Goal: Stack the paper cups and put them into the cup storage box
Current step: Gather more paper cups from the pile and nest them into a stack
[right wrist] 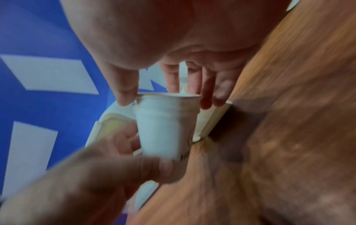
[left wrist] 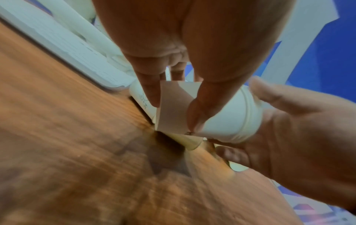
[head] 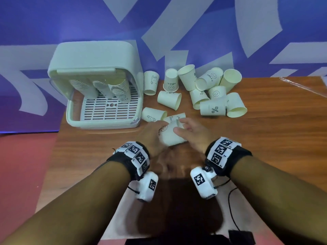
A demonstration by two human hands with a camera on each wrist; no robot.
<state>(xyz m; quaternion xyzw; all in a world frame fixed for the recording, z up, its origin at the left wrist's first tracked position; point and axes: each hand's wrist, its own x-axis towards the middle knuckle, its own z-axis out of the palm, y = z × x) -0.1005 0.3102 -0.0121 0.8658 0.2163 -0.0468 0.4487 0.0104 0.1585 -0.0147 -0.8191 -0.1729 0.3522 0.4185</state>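
Paper cup stack (head: pixel 172 134) is gripped round its body in your left hand (head: pixel 152 137), your loose-fingered right hand (head: pixel 192 133) steadies its rim for nesting, just right of the cup storage box (head: pixel 104 119).

A wood-grain table (head: pixel 265 138) is set against a blue wall (head: pixel 53 23) painted with pale grey angular shapes; a reddish floor (head: pixel 23 165) is seen at left.
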